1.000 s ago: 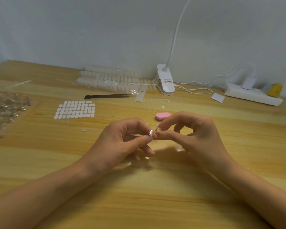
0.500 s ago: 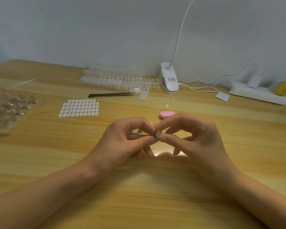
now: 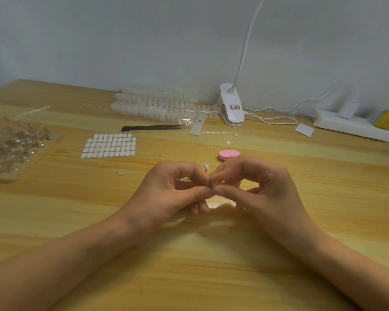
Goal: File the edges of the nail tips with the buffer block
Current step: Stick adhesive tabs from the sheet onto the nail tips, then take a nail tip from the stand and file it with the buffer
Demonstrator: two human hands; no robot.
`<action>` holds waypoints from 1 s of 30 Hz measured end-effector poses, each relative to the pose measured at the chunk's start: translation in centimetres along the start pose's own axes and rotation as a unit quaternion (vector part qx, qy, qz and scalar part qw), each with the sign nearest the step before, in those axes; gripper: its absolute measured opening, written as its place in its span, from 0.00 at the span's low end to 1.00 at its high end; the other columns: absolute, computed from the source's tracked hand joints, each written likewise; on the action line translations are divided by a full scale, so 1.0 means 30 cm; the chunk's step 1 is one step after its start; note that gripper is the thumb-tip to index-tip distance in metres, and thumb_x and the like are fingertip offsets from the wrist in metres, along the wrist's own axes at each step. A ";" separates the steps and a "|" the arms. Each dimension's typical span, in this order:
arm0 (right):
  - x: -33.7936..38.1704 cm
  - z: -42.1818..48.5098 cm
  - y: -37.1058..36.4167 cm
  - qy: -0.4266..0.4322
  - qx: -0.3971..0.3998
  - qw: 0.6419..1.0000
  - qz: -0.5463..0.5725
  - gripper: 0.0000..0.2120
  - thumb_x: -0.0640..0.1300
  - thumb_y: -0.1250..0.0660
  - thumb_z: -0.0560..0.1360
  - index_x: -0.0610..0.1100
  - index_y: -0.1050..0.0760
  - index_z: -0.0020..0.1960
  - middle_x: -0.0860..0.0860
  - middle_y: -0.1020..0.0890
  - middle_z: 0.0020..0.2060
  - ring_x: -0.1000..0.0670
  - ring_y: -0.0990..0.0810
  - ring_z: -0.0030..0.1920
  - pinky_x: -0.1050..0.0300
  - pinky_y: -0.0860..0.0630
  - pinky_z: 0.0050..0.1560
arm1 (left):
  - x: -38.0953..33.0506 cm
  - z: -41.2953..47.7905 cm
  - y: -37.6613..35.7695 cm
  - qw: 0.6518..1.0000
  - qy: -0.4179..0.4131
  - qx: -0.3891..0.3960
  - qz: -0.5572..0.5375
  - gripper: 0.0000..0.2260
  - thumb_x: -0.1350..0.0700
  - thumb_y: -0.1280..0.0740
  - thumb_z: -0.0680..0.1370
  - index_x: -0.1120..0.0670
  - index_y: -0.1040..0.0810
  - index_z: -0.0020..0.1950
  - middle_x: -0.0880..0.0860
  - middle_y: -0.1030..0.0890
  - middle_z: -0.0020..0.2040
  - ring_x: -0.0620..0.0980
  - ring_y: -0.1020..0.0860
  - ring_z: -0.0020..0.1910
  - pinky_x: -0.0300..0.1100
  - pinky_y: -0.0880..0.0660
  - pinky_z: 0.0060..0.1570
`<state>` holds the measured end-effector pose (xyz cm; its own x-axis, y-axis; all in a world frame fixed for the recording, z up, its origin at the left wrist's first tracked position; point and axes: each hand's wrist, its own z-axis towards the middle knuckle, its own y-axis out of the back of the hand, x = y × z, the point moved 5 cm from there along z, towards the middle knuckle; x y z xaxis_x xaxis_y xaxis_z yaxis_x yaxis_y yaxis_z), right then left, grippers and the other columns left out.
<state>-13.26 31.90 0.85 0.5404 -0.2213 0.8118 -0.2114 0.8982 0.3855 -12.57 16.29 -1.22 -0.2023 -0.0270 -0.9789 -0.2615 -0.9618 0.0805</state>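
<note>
Above the middle of the wooden table (image 3: 76,209), my left hand (image 3: 166,194) and my right hand (image 3: 261,187) meet fingertip to fingertip. Between them they pinch a small clear nail tip (image 3: 212,184); which part each hand holds is partly hidden by the fingers. A second small clear piece (image 3: 206,167) shows just above my left forefinger. The pink buffer block (image 3: 229,154) lies flat on the table just beyond my right hand, untouched. Strips of clear nail tips (image 3: 157,104) lie along the wall.
A sheet of white adhesive tabs (image 3: 109,145) and black tweezers (image 3: 151,127) lie behind my left hand. Clear nail stands (image 3: 14,144) fill the left edge. A clip lamp (image 3: 231,106), its cable, and a white power strip (image 3: 353,125) stand at the back right.
Both hands stayed together on the small nail tip, with fingers shifting slightly around it. The camera view drifted a little; the buffer block has not moved.
</note>
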 end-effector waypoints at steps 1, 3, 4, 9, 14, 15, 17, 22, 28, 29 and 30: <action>-0.002 0.000 -0.002 0.001 0.000 1.000 -0.005 0.05 0.45 0.24 0.69 0.50 0.18 0.44 0.55 0.15 0.43 0.51 0.16 0.43 0.64 0.24 0.30 | 0.003 0.001 0.001 1.000 0.002 -0.001 -0.001 0.12 0.67 0.28 0.72 0.51 0.18 0.34 0.52 0.20 0.33 0.48 0.19 0.30 0.34 0.25 0.30; -0.004 0.000 -0.003 0.001 -0.001 1.000 -0.007 0.05 0.43 0.24 0.69 0.50 0.18 0.44 0.55 0.15 0.42 0.52 0.16 0.43 0.66 0.25 0.31 | 0.008 0.001 0.003 1.000 0.000 -0.009 0.004 0.11 0.66 0.28 0.72 0.51 0.18 0.34 0.52 0.20 0.33 0.49 0.18 0.31 0.35 0.25 0.30; -0.006 -0.001 -0.001 -0.001 -0.001 1.000 -0.006 0.05 0.44 0.24 0.69 0.49 0.18 0.44 0.54 0.15 0.42 0.51 0.16 0.44 0.65 0.25 0.30 | 0.005 0.000 0.002 1.000 -0.003 -0.012 0.005 0.09 0.65 0.27 0.72 0.52 0.18 0.35 0.52 0.19 0.33 0.49 0.18 0.31 0.35 0.25 0.30; 0.002 0.014 0.047 0.011 0.003 1.000 -0.009 0.08 0.48 0.25 0.69 0.45 0.16 0.46 0.53 0.15 0.45 0.49 0.17 0.44 0.51 0.21 0.28 | -0.004 -0.012 -0.001 1.000 -0.004 -0.014 -0.015 0.09 0.53 0.26 0.67 0.51 0.16 0.46 0.53 0.16 0.37 0.53 0.16 0.33 0.37 0.24 0.29; -0.060 0.060 0.156 -0.042 -0.049 0.994 -0.093 0.07 0.50 0.25 0.68 0.52 0.16 0.46 0.59 0.15 0.44 0.55 0.19 0.42 0.64 0.24 0.34 | -0.038 -0.023 0.033 0.996 -0.060 -0.063 0.018 0.10 0.47 0.30 0.75 0.45 0.19 0.55 0.48 0.16 0.38 0.45 0.21 0.29 0.32 0.28 0.26; -0.082 0.065 0.163 -0.055 -0.046 0.991 -0.112 0.06 0.47 0.24 0.69 0.51 0.16 0.46 0.60 0.15 0.44 0.56 0.20 0.41 0.67 0.25 0.36 | -0.051 -0.024 0.054 0.990 -0.088 -0.088 0.066 0.08 0.45 0.32 0.76 0.42 0.20 0.54 0.44 0.17 0.42 0.42 0.22 0.30 0.32 0.28 0.28; -0.107 0.070 0.158 -0.061 -0.034 0.988 -0.135 0.05 0.42 0.23 0.69 0.49 0.16 0.45 0.61 0.15 0.43 0.58 0.21 0.40 0.71 0.28 0.38 | -0.078 -0.019 0.105 0.961 -0.132 -0.126 0.209 0.10 0.42 0.32 0.73 0.39 0.22 0.54 0.39 0.21 0.50 0.39 0.24 0.36 0.31 0.26 0.35; -0.118 0.074 0.142 -0.048 -0.025 0.988 -0.144 0.05 0.43 0.23 0.69 0.49 0.16 0.45 0.63 0.15 0.44 0.58 0.21 0.41 0.72 0.28 0.38 | -0.029 0.015 0.168 0.880 -0.059 -0.057 0.468 0.28 0.28 0.38 0.63 0.37 0.28 0.61 0.34 0.29 0.53 0.30 0.31 0.50 0.35 0.31 0.42; -0.127 0.075 0.135 -0.067 0.018 0.988 -0.139 0.13 0.48 0.22 0.65 0.50 0.17 0.49 0.60 0.16 0.45 0.60 0.22 0.42 0.66 0.26 0.38 | 0.011 0.020 0.172 0.862 -0.050 -0.053 0.502 0.21 0.28 0.41 0.66 0.37 0.25 0.51 0.35 0.25 0.49 0.36 0.29 0.52 0.36 0.32 0.41; -0.133 0.073 0.133 -0.078 0.034 0.984 -0.154 0.15 0.49 0.22 0.65 0.51 0.18 0.51 0.60 0.16 0.47 0.58 0.22 0.43 0.62 0.25 0.39 | 0.010 0.019 0.173 0.864 -0.056 -0.057 0.496 0.20 0.29 0.41 0.66 0.38 0.24 0.49 0.35 0.25 0.48 0.35 0.29 0.51 0.35 0.33 0.41; -0.139 0.072 0.132 -0.086 0.045 0.980 -0.177 0.16 0.48 0.21 0.65 0.51 0.18 0.52 0.59 0.16 0.47 0.56 0.22 0.43 0.57 0.25 0.41 | 0.010 0.019 0.173 0.867 -0.061 -0.059 0.491 0.19 0.29 0.41 0.66 0.38 0.24 0.49 0.35 0.24 0.48 0.34 0.29 0.51 0.34 0.34 0.40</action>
<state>-18.11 35.57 -0.07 0.4499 -0.5795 0.6795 -0.1116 0.7184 0.6866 -14.52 11.45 -0.98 -0.3737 -0.8266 -0.4207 0.1903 -0.5123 0.8375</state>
